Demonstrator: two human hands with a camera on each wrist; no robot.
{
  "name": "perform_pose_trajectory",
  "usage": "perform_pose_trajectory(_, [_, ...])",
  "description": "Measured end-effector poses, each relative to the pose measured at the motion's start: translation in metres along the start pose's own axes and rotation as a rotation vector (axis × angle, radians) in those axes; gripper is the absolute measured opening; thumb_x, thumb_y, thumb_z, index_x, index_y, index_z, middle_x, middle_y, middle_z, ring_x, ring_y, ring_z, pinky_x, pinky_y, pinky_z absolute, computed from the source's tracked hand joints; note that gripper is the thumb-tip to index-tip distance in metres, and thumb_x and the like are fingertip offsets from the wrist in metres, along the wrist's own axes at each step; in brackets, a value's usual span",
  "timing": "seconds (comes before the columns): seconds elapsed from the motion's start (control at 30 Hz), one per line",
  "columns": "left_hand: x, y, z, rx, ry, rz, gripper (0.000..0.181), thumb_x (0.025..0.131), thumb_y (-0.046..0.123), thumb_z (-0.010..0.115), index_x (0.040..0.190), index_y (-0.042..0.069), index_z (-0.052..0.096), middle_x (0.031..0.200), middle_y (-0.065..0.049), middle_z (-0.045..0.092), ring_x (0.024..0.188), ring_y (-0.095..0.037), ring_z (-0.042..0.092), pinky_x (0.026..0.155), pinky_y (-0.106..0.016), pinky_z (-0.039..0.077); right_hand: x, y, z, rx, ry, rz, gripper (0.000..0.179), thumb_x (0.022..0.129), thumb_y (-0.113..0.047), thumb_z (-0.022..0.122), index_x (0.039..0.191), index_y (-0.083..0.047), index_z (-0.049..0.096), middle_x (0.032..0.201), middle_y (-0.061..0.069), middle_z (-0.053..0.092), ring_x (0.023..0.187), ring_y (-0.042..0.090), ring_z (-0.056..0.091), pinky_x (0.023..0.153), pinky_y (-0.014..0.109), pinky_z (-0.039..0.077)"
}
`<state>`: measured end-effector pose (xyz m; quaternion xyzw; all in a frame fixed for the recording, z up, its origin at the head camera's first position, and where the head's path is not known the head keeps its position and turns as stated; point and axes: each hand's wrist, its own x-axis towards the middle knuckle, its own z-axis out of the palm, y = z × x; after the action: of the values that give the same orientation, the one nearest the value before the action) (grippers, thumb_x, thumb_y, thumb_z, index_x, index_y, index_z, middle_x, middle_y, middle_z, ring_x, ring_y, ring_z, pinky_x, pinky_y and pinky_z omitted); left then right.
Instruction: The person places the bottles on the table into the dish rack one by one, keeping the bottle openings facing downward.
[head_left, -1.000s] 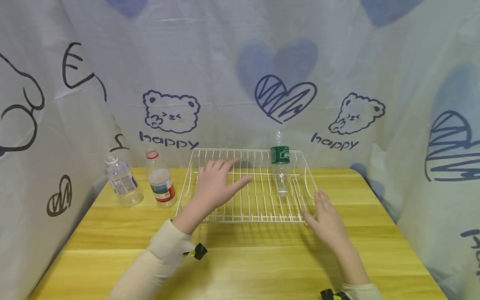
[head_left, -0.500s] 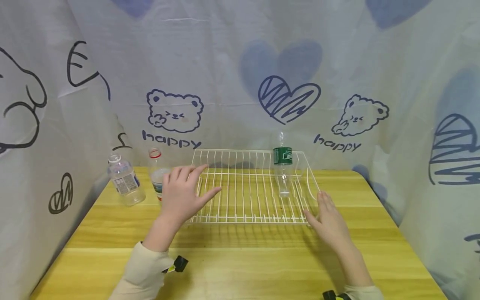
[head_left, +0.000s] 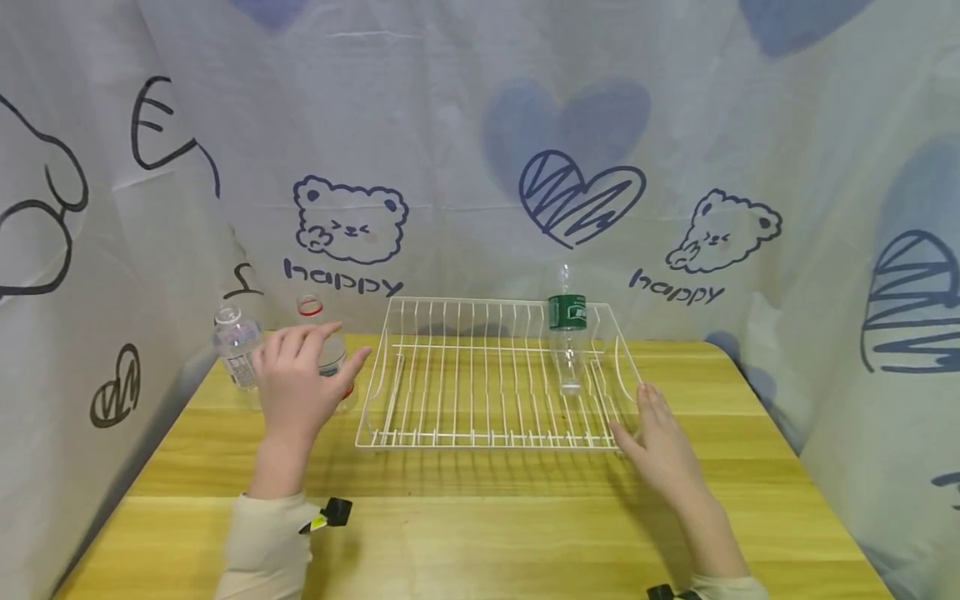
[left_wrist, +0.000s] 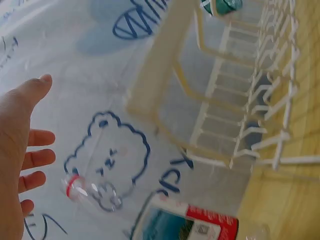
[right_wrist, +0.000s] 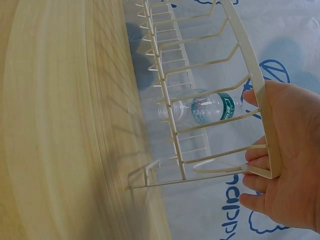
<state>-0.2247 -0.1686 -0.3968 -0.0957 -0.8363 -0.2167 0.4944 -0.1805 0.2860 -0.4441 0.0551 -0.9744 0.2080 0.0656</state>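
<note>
My left hand (head_left: pixel 296 385), thumb spread and fingers slightly bent, holds nothing. It overlaps two clear plastic bottles in the head view: the left bottle (head_left: pixel 236 343) and a red-ringed bottle (head_left: pixel 332 358) beside it. In the left wrist view the red-and-blue label (left_wrist: pixel 185 224) lies beyond the hand. A white wire dish rack (head_left: pixel 487 447) stands right of these bottles. My right hand (head_left: pixel 663 442) grips its front right corner, thumb on one side of the rail (right_wrist: pixel 261 90) and fingers on the other. Inside the rack, a green-labelled bottle (head_left: pixel 567 313) stands upright at the right back.
The wooden table (head_left: pixel 480 525) extends in front of the rack and on both sides. A white cloth (head_left: pixel 450 150) with bear and heart drawings hangs behind, and more cloth hangs at left and right.
My left hand has moved left from over the rack to in front of the two bottles. My right hand stays at the rack's corner, and the rack has not visibly shifted.
</note>
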Motion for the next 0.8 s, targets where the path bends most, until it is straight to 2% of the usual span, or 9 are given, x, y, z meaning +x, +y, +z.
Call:
perform_pose_trajectory(0.1, [-0.005,-0.014,0.001,0.032,0.001,-0.046,0.059,0.082,0.06,0.064,0.108,0.007,0.07,0.104,-0.018,0.068,0.101,-0.04,0.053,0.088,-0.061,0.034,0.0,0.0,0.0,0.004,0.003,0.001,0.083,0.1,-0.049,0.044,0.151,0.009,0.011,0.16,0.027,0.007,0.149,0.045,0.009,0.119,0.057,0.013])
perform_pose_trajectory(0.2, [-0.009,-0.027,0.002,0.073,-0.038,-0.108,0.056,0.078,0.053,0.071,0.111,0.008,0.068,0.11,-0.018,0.066,0.106,-0.04,0.05,0.091,-0.06,0.032,-0.001,0.0,0.0,0.011,0.011,-0.002,0.083,0.1,-0.048,0.044,0.151,0.008,0.012,0.16,0.027,0.008,0.148,0.045,0.009,0.119,0.058,0.014])
perform_pose_trajectory(0.37, [-0.016,-0.042,0.005,0.126,-0.102,-0.215,0.059,0.078,0.053,0.074,0.116,0.01,0.066,0.117,-0.018,0.063,0.113,-0.042,0.047,0.096,-0.061,0.03,-0.001,0.0,0.001,0.013,0.02,-0.007,0.083,0.1,-0.048,0.045,0.151,0.009,0.013,0.16,0.027,0.009,0.148,0.045,0.01,0.119,0.058,0.015])
perform_pose_trajectory(0.5, [-0.021,-0.049,0.008,0.18,-0.165,-0.326,0.067,0.079,0.057,0.072,0.125,0.008,0.06,0.126,-0.021,0.058,0.119,-0.044,0.043,0.096,-0.062,0.028,-0.001,0.0,0.002,0.009,0.024,-0.011,0.083,0.1,-0.047,0.046,0.151,0.009,0.013,0.16,0.027,0.009,0.148,0.045,0.011,0.119,0.058,0.015])
perform_pose_trajectory(0.63, [-0.024,-0.053,0.012,0.237,-0.29,-0.441,0.079,0.082,0.067,0.062,0.136,0.01,0.05,0.135,-0.023,0.05,0.125,-0.046,0.038,0.097,-0.063,0.026,-0.001,0.001,0.002,0.018,0.023,-0.014,0.083,0.1,-0.048,0.045,0.151,0.009,0.012,0.16,0.028,0.008,0.148,0.046,0.01,0.118,0.058,0.015])
perform_pose_trajectory(0.73, [-0.025,-0.056,0.016,0.247,-0.378,-0.495,0.088,0.082,0.074,0.054,0.142,0.012,0.044,0.139,-0.024,0.046,0.127,-0.047,0.035,0.099,-0.065,0.024,-0.002,0.002,0.002,0.031,0.025,-0.015,0.083,0.1,-0.047,0.045,0.151,0.009,0.011,0.16,0.028,0.008,0.148,0.046,0.01,0.118,0.059,0.015])
perform_pose_trajectory(0.8, [-0.024,-0.057,0.019,0.244,-0.412,-0.516,0.091,0.081,0.078,0.051,0.143,0.011,0.042,0.14,-0.024,0.044,0.127,-0.047,0.034,0.1,-0.065,0.023,-0.002,0.002,0.003,0.036,0.029,-0.018,0.083,0.1,-0.046,0.046,0.151,0.009,0.012,0.16,0.028,0.008,0.148,0.046,0.01,0.118,0.06,0.015])
